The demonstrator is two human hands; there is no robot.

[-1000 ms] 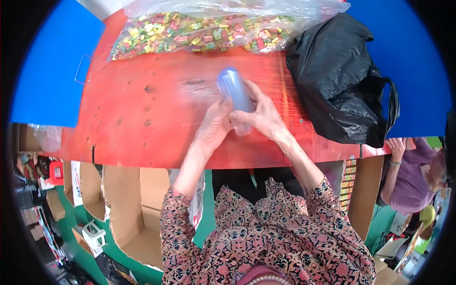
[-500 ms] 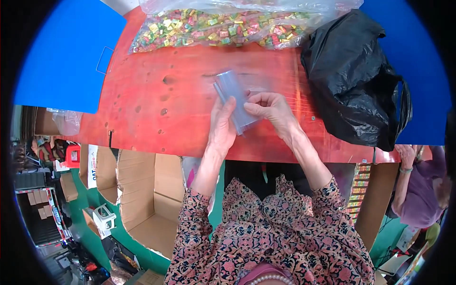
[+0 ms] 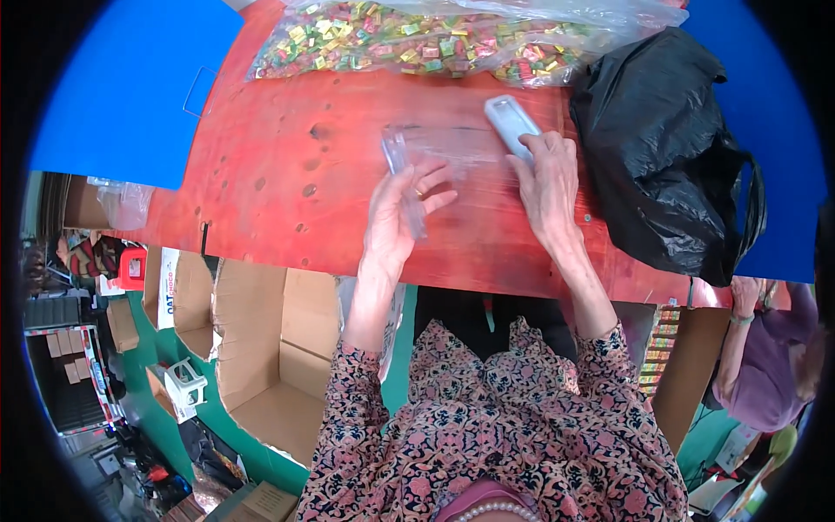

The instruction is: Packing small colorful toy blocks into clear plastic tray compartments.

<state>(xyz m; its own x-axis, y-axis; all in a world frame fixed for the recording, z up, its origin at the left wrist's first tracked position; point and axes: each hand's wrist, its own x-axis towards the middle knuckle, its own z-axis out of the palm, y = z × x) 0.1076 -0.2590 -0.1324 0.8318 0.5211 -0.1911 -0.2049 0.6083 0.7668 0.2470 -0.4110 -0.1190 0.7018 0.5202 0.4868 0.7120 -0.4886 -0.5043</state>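
Observation:
In my left hand [image 3: 391, 213] is a thin piece of clear plastic [image 3: 393, 150], seen nearly edge-on and slightly blurred. The thumb presses it while the other fingers stick out to the right. My right hand [image 3: 553, 184] grips the near end of a narrow, translucent whitish plastic case [image 3: 508, 120] with rounded corners. The case tilts away to the upper left, over the red table [image 3: 348, 174]. I cannot tell whether it touches the tabletop. A gap separates the two plastic pieces, with faint blurred streaks in between.
A clear bag of small colourful wrapped pieces [image 3: 417, 43] lies along the far side. A black plastic bag [image 3: 661, 148] sits at the right. Blue boards [image 3: 130, 87] cover both far corners. Open cardboard boxes [image 3: 252, 357] stand below left; another person [image 3: 765, 357] is at the lower right.
My hands have moved apart. The clear plastic they held together is now in two parts: the thin piece stays left, and the whitish case has moved right and away from me.

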